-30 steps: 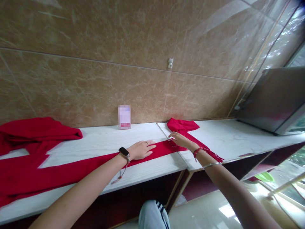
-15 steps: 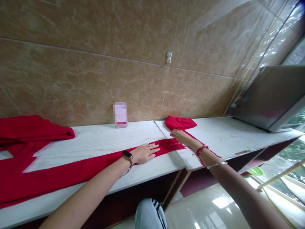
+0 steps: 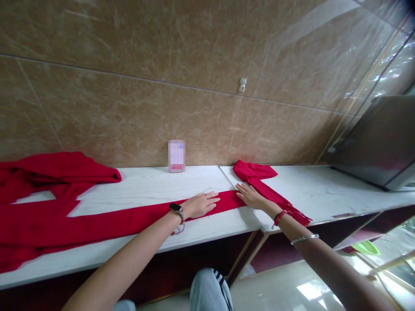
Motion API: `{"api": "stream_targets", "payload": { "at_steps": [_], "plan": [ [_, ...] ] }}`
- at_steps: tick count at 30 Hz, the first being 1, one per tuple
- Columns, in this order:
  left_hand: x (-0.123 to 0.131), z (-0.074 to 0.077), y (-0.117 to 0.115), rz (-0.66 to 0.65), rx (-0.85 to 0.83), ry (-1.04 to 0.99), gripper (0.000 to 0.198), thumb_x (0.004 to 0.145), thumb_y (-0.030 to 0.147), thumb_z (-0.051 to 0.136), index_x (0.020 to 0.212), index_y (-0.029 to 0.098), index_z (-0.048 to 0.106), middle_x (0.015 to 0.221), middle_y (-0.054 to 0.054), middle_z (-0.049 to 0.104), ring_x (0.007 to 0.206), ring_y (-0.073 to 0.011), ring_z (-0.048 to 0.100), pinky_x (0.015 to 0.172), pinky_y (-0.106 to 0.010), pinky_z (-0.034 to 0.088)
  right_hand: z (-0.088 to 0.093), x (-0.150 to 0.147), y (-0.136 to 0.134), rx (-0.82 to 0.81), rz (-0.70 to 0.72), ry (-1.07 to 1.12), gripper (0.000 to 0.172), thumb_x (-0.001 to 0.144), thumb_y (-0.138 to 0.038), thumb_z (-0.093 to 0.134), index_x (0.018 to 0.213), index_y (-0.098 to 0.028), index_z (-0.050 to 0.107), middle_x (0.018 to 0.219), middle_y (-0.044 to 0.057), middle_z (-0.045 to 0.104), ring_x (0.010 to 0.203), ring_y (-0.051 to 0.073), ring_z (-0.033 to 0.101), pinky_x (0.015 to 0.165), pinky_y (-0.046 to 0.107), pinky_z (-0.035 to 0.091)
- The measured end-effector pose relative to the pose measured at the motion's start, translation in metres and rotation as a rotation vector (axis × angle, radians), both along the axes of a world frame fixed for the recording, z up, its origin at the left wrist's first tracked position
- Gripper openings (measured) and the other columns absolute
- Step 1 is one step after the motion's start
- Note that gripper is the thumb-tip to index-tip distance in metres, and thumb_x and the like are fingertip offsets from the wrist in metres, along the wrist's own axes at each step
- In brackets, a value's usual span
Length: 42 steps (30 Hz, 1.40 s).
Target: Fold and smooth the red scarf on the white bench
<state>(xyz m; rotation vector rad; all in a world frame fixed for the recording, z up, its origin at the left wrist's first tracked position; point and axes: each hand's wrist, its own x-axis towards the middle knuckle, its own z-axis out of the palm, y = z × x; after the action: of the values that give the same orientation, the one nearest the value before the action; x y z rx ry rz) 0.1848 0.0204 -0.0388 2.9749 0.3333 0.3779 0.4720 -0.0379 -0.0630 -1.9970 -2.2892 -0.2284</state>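
A long red scarf (image 3: 123,224) lies flattened along the white countertop (image 3: 145,183), with its left part bunched in loose folds. My left hand (image 3: 199,204) rests palm down on the strip, fingers spread. Just right of it, my right hand (image 3: 251,196) lies flat over the strip's right end, its fingers stretched out and covering that end. Behind and beside the right hand is another red fabric piece (image 3: 256,170), folded at the back, with a fringed end reaching toward the counter's front edge. Whether it joins the strip cannot be seen.
A phone-like upright panel (image 3: 177,156), blurred out, leans on the brown marbled wall (image 3: 129,112). A large grey appliance (image 3: 376,138) stands at the right end of the counter. Open shelves lie beneath, and a green basin (image 3: 366,247) is low at right.
My right hand has lowered from a curled pose above the fringe to lie flat on the strip's end. My left hand stays on the scarf. The view has shifted slightly left.
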Motion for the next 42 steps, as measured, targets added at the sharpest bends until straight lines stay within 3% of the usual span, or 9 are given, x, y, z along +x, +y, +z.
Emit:
{"api": "stream_targets", "payload": {
  "at_steps": [2,5,11,19,23,28,33,38,42],
  "plan": [
    [-0.022,0.002,0.002,0.046,0.023,-0.013,0.04,0.093,0.032,0.027,0.129,0.02,0.041,0.139,-0.003,0.034,0.127,-0.0148,0.029,0.104,-0.028,0.022,0.011,-0.019,0.004,0.053,-0.006,0.068,0.049,0.092,-0.034,0.025,0.133,-0.009,0.032,0.139,0.019,0.03,0.129,0.029,0.023,0.099,0.054,0.026],
    [-0.057,0.0,0.004,0.102,0.064,0.038,0.04,0.093,0.032,0.028,0.13,0.022,0.039,0.14,-0.002,0.033,0.127,-0.0157,0.029,0.105,-0.03,0.021,0.018,-0.062,0.011,0.086,0.135,0.126,0.049,0.092,-0.036,0.026,0.135,-0.014,0.03,0.14,0.015,0.03,0.13,0.025,0.02,0.101,0.051,0.023],
    [-0.091,-0.007,-0.005,0.16,0.078,0.133,0.042,0.093,0.03,0.028,0.133,0.022,0.033,0.142,-0.002,0.029,0.13,-0.0152,0.024,0.105,-0.031,0.02,-0.002,-0.118,0.02,-0.005,0.318,0.158,0.048,0.092,-0.039,0.024,0.134,-0.017,0.033,0.139,0.012,0.034,0.129,0.024,0.025,0.102,0.049,0.023],
    [-0.086,-0.006,-0.007,0.179,0.049,0.159,0.042,0.093,0.03,0.027,0.133,0.022,0.033,0.141,-0.004,0.03,0.13,-0.0145,0.023,0.105,-0.031,0.019,-0.011,-0.112,0.02,-0.019,0.334,0.129,0.045,0.092,-0.035,0.024,0.132,-0.019,0.036,0.138,0.011,0.036,0.128,0.023,0.028,0.099,0.05,0.026],
    [-0.098,-0.004,-0.008,0.196,0.045,0.18,0.043,0.093,0.033,0.028,0.134,0.022,0.032,0.142,-0.004,0.027,0.131,-0.0176,0.02,0.105,-0.033,0.018,-0.012,-0.108,0.021,-0.035,0.337,0.117,0.044,0.092,-0.032,0.024,0.134,-0.019,0.033,0.138,0.011,0.035,0.128,0.022,0.027,0.099,0.05,0.026],
    [-0.146,0.001,-0.007,0.294,0.017,0.286,0.044,0.093,0.039,0.028,0.135,0.026,0.03,0.145,-0.004,0.021,0.132,-0.0248,0.013,0.105,-0.042,0.017,-0.024,-0.086,0.03,0.007,0.337,0.092,0.043,0.091,-0.031,0.026,0.132,-0.023,0.036,0.137,0.01,0.037,0.126,0.025,0.03,0.095,0.054,0.031],
    [-0.203,0.004,-0.009,0.466,-0.036,0.339,0.045,0.093,0.038,0.027,0.136,0.026,0.027,0.146,-0.006,0.017,0.133,-0.0246,0.012,0.105,-0.042,0.017,-0.031,-0.07,0.041,-0.034,0.399,-0.004,0.041,0.088,-0.03,0.026,0.124,-0.026,0.048,0.137,0.01,0.038,0.124,0.032,0.033,0.088,0.063,0.032],
    [-0.221,0.001,-0.013,0.53,-0.02,0.315,0.046,0.093,0.038,0.024,0.137,0.024,0.026,0.146,-0.006,0.017,0.133,-0.0231,0.012,0.106,-0.042,0.017,0.0,-0.117,0.045,0.016,0.271,0.071,0.049,0.084,-0.036,0.035,0.132,-0.027,0.037,0.14,0.009,0.032,0.129,0.033,0.02,0.093,0.069,0.016],
    [-0.218,-0.007,-0.013,0.533,0.032,0.27,0.045,0.093,0.037,0.023,0.137,0.024,0.027,0.145,-0.004,0.019,0.133,-0.0213,0.014,0.106,-0.04,0.017,0.034,-0.204,0.043,-0.012,0.496,0.175,0.047,0.087,-0.039,0.033,0.132,-0.025,0.038,0.142,0.008,0.028,0.131,0.027,0.017,0.101,0.059,0.012]
  ]
}}
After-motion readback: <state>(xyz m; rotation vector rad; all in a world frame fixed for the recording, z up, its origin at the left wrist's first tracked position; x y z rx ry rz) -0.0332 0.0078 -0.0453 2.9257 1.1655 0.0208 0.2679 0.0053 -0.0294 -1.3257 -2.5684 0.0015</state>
